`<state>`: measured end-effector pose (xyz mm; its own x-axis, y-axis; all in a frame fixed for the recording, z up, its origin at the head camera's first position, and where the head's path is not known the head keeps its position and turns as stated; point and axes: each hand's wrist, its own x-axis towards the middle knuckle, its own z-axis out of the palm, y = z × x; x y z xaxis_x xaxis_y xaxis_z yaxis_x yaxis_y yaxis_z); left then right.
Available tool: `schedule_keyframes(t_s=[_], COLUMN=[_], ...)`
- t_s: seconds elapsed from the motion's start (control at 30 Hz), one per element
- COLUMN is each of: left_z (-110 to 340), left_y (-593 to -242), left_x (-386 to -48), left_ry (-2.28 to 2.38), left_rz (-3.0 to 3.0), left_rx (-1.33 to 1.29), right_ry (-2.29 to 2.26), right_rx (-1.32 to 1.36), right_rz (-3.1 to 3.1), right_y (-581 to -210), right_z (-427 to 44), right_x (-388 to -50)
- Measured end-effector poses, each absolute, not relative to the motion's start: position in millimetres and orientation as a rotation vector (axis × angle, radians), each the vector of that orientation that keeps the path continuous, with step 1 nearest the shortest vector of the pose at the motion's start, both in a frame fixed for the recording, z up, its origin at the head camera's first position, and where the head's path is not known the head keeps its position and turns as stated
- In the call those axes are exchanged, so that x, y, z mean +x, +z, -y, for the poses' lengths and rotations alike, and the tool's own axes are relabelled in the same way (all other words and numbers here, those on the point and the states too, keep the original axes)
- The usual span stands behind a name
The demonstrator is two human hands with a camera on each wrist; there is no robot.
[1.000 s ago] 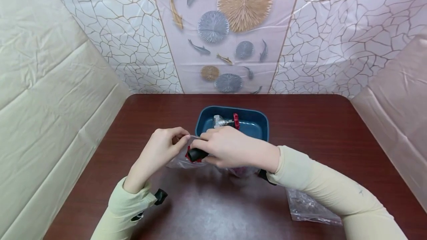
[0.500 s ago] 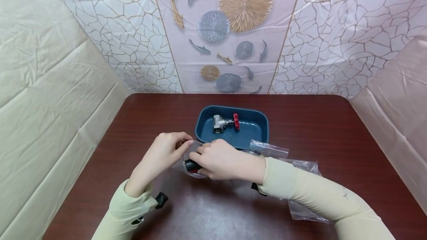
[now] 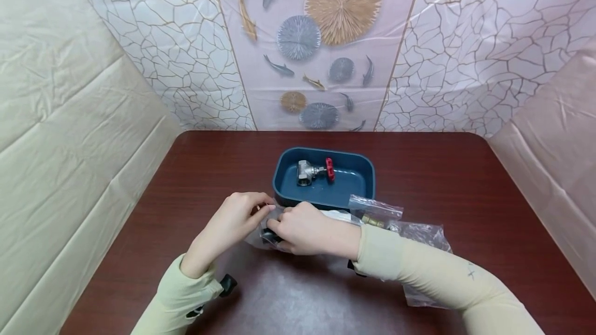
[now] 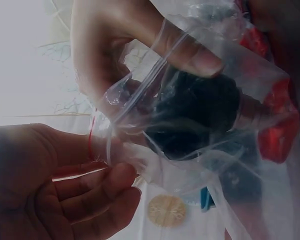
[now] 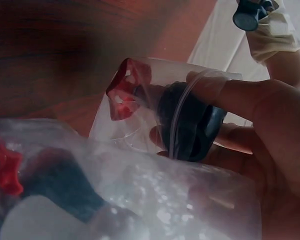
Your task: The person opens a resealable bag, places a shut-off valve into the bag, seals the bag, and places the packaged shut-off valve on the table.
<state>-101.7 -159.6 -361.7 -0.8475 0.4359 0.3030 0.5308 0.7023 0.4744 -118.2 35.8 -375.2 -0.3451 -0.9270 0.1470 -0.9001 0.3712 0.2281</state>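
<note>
My left hand (image 3: 230, 224) pinches the mouth edge of a clear zip bag (image 4: 190, 175) between thumb and fingers. In the left wrist view, my right hand (image 3: 309, 229) reaches into that bag's mouth. Its thumb and fingers grip the dark body of a valve (image 5: 190, 125), which has a red handwheel (image 5: 125, 90) at its far end. The handwheel lies inside the bag, seen through the plastic. Both hands are low over the table, just in front of a blue tray (image 3: 371, 172). From the head view, my right hand hides most of the held valve.
A metal valve (image 3: 304, 173) with a red handwheel lies in the tray's left half. Right of my right hand are more clear bags (image 3: 421, 234), one with a brass-coloured fitting (image 3: 372, 221). A bag with red and dark parts (image 5: 55, 175) sits close below the right wrist camera.
Both hands have moved nearer the table's front, away from the tray, uncovering the metal valve. The held valve sits deeper in the bag. More bags show beside my right forearm.
</note>
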Motion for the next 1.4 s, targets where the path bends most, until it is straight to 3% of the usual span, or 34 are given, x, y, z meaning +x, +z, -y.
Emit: schedule_keyframes(t_s=[0.53, 0.87, 1.1, 1.4], left_z=[160, 166, 168, 169], left_y=[-378, -388, -392, -395], left_x=[-102, -76, -60, -58], left_ry=[-0.864, -0.808, -0.818, -0.763], left_rz=[2.861, 2.851, 2.861, 2.955], left_rx=[-0.711, -0.723, -0.505, -0.36], right_ry=[-0.24, 0.153, 0.418, 0.431], right_rx=[1.57, 1.545, 1.31, 1.426], right_rz=[2.405, 2.454, 2.827, 2.926], right_y=[-388, -378, -369, -386], right_z=[-33, -55, -68, -65], right_x=[-122, -125, -141, -148])
